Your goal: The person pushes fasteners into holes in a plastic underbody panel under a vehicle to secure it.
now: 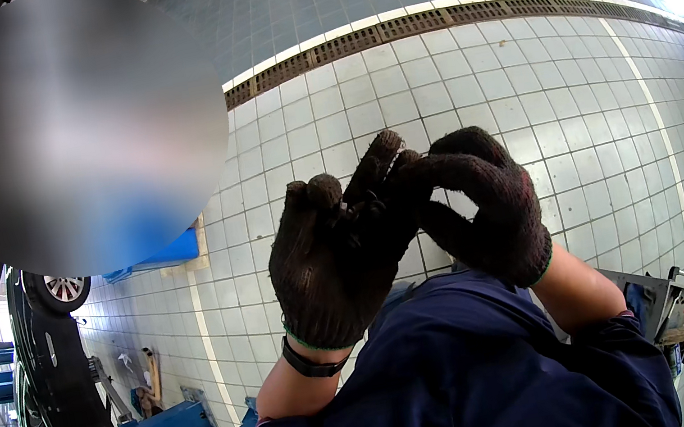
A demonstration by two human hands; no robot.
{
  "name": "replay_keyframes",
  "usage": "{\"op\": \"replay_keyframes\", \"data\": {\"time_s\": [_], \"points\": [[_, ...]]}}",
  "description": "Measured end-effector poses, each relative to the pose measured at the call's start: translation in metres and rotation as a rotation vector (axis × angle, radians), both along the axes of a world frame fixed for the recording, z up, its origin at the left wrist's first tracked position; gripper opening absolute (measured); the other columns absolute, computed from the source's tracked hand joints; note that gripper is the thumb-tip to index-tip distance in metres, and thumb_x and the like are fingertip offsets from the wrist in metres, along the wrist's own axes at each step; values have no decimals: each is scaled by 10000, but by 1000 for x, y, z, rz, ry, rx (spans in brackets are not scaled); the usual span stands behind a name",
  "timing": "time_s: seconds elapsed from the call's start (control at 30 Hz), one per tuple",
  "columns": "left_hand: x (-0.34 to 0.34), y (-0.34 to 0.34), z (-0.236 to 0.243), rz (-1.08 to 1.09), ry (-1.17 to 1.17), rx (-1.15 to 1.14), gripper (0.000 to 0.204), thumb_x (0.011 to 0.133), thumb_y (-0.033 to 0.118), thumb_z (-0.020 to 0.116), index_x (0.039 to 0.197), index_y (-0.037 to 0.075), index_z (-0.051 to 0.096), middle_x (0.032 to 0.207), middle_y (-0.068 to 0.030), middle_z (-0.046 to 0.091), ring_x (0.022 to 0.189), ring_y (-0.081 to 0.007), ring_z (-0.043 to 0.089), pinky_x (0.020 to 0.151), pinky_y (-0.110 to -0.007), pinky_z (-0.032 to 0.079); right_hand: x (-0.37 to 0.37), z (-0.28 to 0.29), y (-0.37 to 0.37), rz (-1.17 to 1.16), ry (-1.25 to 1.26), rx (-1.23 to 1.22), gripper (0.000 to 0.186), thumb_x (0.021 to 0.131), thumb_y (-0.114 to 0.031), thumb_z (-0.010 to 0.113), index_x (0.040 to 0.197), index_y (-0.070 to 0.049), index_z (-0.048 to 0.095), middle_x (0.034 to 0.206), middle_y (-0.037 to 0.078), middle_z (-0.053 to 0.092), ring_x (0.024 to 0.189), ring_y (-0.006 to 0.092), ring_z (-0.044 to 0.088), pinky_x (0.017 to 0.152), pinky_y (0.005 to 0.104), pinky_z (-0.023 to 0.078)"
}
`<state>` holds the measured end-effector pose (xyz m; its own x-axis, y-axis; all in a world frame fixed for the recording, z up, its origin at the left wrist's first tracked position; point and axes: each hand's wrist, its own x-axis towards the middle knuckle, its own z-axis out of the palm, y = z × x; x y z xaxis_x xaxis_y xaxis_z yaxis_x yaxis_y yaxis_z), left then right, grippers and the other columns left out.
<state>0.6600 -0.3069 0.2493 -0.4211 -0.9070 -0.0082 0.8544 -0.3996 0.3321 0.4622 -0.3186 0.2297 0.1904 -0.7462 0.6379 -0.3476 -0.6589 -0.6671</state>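
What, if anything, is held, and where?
The left hand cradles small dark pieces; their gripped part, and whether the right hand holds any, cannot be told.

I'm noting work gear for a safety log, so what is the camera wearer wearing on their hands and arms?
The left hand and right hand wear dark, brownish-black knit gloves with green-edged cuffs; the right one shows reddish flecks. A black band circles the left wrist. Bare forearms lead to dark navy sleeves.

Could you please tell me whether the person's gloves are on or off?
On: dark gloves cover the left hand and right hand, with bare forearms beyond their green edges.
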Motion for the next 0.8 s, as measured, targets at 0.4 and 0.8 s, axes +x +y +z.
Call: {"op": "replay_keyframes", "data": {"time_s": [0.4, 0.8], "points": [[-7, -24, 2, -14, 7, -34, 417, 1129, 390, 379, 988, 92, 633, 1620, -264, 361, 1484, -414, 382, 1229, -533, 314, -6, 5, -25, 48, 6, 3, 413, 737, -53, 809, 1134, -123, 718, 1015, 113, 673, 952, 326, 657, 806, 437, 540], [12, -32, -16, 65, 95, 64, 369, 1101, 339, 463, 1223, 71, 685, 1351, -118, 656, 1246, -251, 598, 1113, -429, 435, 24, 34, -67, 151, 234, -274, 229, 747, -157, 781, 958, -184, 696, 990, 49, 649, 892, 304, 625, 786, 452, 494]]}}
